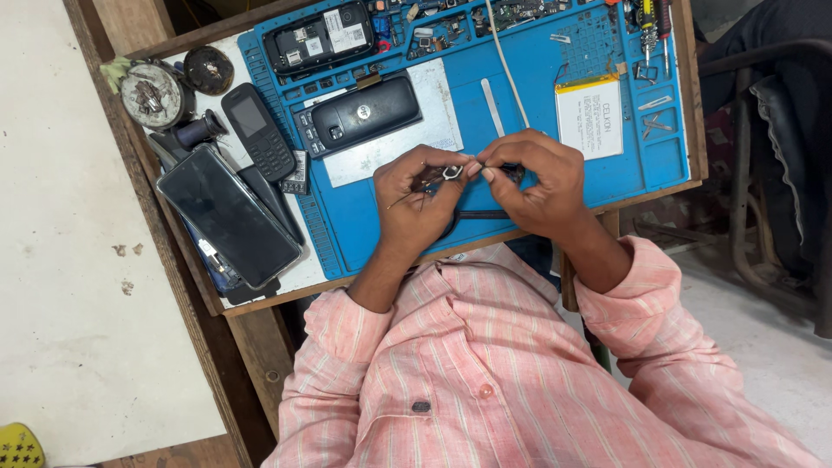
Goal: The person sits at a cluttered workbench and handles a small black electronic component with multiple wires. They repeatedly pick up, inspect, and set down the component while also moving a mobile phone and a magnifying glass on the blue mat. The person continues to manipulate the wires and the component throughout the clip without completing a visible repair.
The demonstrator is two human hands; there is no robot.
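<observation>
Fingers of the left hand point(414, 201) and right hand point(536, 180) pinch a tiny silver metal part point(452, 172), fixing it; next needs steady holding.

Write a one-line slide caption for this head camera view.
Both hands, left hand and right hand, pinch a small metal part over a blue repair mat.

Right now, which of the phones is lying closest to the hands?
The black keypad phone on the blue mat, face down just above the left hand. The other phones lie farther left or at the mat's top edge.
</observation>
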